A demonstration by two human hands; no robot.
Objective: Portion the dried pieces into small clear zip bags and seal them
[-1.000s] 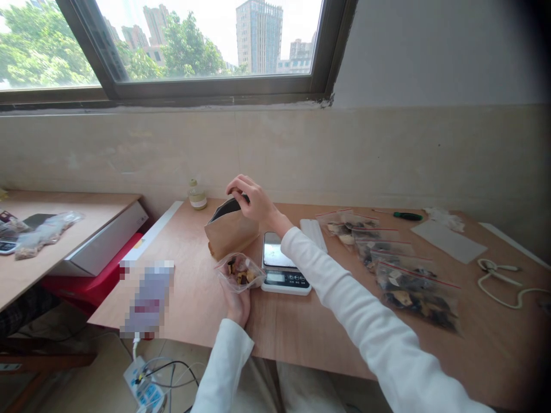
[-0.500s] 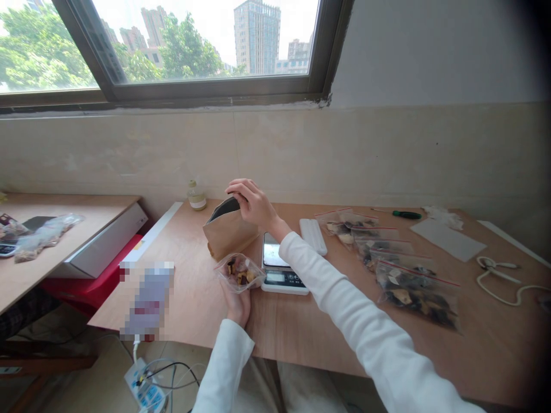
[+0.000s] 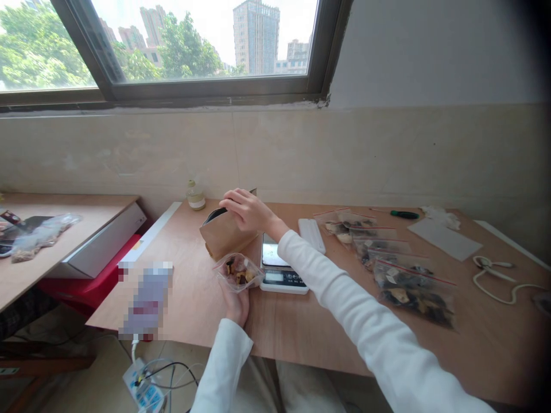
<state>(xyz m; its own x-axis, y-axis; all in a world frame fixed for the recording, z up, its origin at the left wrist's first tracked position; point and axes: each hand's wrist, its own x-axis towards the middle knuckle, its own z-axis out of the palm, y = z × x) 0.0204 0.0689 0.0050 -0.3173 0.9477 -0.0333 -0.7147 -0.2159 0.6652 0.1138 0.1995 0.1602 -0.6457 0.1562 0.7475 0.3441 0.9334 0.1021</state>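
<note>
A brown kraft-paper bag (image 3: pixel 224 240) is stood upright on a light plywood table (image 3: pixel 297 327), toward the far edge and left of centre, with its mouth parted and its dark inside showing. Its upper edge is gripped by the curled fingers of the right hand (image 3: pixel 247 211). A small clear zip-lock bag (image 3: pixel 238 273) holding brown and dark dried pieces is raised above the table by the left hand (image 3: pixel 236 307), which is cupped beneath it, the fingers hidden by the bag. The bag is held just beside a white digital kitchen scale (image 3: pixel 282 275), whose rear is partly hidden by the paper bag. A row of filled zip-lock bags with red-lined tops (image 3: pixel 413 289) has been laid out, overlapping, toward the right edge, so a batch appears to be done. The held bag is not yet among them, and the contents of the paper bag cannot be seen. A small glass bottle with a yellowish label (image 3: pixel 196 196) stands by the far edge, and a green-handled screwdriver (image 3: pixel 404 214) lies along it further right.
</note>
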